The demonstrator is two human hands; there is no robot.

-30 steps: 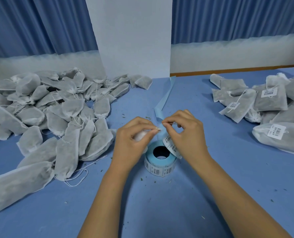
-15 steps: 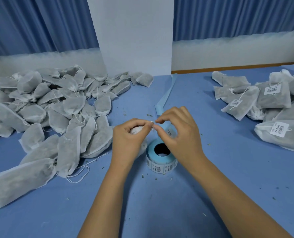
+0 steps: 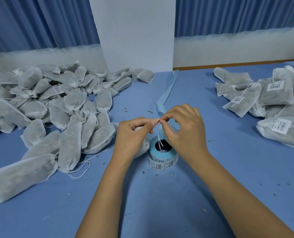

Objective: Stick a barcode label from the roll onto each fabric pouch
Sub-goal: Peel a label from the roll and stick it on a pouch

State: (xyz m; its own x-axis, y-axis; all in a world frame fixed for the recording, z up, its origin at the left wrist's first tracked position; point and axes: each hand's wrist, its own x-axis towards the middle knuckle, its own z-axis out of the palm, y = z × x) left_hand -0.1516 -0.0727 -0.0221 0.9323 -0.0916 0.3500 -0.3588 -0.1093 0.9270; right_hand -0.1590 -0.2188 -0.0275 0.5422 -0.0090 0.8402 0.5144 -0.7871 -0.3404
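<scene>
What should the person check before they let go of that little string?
1. Left hand holds the pouch: ok, though the pouch is mostly hidden.
2. Right hand pinches the top of the string, fingertips meeting the left hand's: ok.
3. Label stuck flat on the string: cannot tell, the fingers hide it.
4. String hangs loose over the hole of the label roll, not snagged: ok.
5. Label roll has barcodes on its outer wrap, so more are left: ok.
6. Labelled pile lies on the person's right: ok.
</scene>
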